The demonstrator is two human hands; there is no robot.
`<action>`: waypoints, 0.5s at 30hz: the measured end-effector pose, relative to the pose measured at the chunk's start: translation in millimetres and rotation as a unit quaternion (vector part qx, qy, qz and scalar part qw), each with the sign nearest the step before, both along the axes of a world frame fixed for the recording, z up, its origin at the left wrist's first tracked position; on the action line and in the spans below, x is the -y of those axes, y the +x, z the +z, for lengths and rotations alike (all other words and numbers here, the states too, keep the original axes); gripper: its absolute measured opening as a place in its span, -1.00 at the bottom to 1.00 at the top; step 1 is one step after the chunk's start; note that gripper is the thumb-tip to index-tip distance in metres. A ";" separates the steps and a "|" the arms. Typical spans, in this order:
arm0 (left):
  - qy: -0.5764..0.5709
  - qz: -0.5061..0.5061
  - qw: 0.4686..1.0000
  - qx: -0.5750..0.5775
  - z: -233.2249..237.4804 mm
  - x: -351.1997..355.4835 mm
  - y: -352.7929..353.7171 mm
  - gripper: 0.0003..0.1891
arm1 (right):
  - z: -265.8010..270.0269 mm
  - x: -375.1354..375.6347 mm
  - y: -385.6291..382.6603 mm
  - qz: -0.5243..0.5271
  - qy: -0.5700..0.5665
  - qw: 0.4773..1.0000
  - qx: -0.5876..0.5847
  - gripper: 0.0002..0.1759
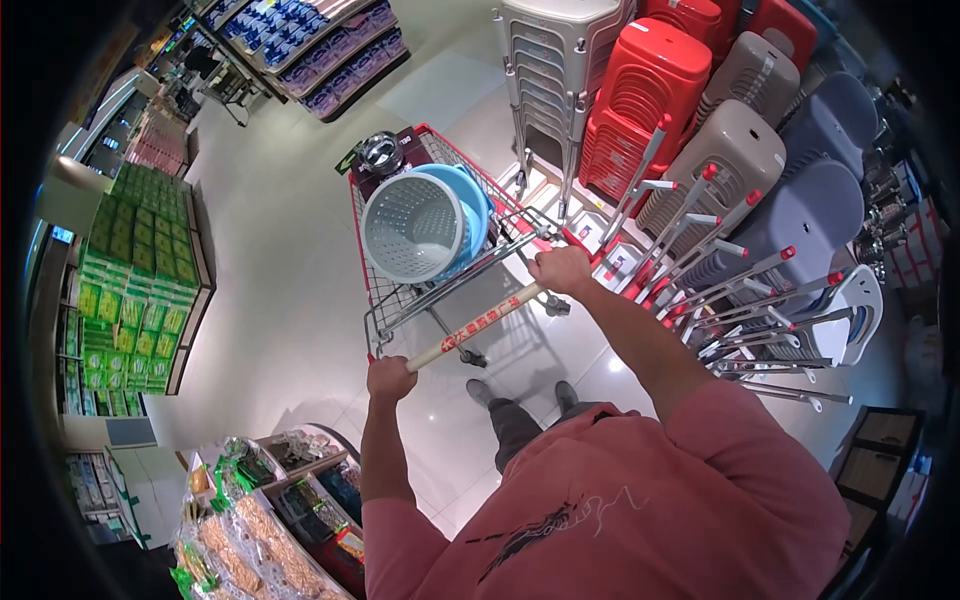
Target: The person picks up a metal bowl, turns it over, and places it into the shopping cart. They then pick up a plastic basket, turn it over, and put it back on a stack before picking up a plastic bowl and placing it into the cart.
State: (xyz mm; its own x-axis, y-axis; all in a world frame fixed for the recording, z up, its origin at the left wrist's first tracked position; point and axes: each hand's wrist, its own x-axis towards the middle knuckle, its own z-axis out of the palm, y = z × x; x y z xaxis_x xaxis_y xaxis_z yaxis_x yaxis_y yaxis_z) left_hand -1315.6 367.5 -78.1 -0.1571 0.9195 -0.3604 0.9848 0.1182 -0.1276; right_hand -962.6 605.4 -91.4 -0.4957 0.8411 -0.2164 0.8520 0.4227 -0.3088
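Both my hands are wrapped round the handle (480,325) of a shopping cart (400,300). My left hand (391,380) grips its left end, and my right hand (562,270) grips near the right end. Red printed characters run along the pale bar between them. Inside the cart basket, a grey-white perforated plastic basket (415,228) leans tilted with its opening toward me. Partly hidden behind it is a light blue basin (474,190). Farther forward in the cart sits a shiny metal pot (381,152) on a dark box (416,150).
Stacked red stools (650,90), beige stools (730,160) and grey-blue stools (810,215) stand close on the right, with several mop poles (720,240) jutting out. Green packages (130,320) are piled at left. Bagged food (250,540) fills a bin at lower left. Pale tiled floor (290,250) extends ahead.
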 end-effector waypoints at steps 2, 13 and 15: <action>0.015 -0.012 1.000 0.011 -3.7 -9.7 -23.4 -0.74 | 14.3 -2.4 -16.7 0.002 -0.032 0.999 0.013 -0.40; 0.037 -0.032 0.999 0.012 -4.4 -72.6 -136.4 -0.84 | 8.8 -37.4 -112.8 0.029 -0.142 0.983 0.116 -0.33; 0.035 -0.041 0.998 0.013 -2.1 -85.6 -155.0 -0.85 | 5.8 -41.9 -128.9 0.046 -0.125 0.983 0.125 -0.36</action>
State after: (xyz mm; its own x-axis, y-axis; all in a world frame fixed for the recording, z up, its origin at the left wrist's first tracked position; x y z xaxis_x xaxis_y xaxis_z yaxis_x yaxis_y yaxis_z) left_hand -1470.5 453.1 -80.3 -0.0711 0.9517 -0.2988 0.9945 0.0444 -0.0953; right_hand -1091.5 647.3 -85.6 -0.4722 0.7001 -0.5356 0.8762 0.4395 -0.1980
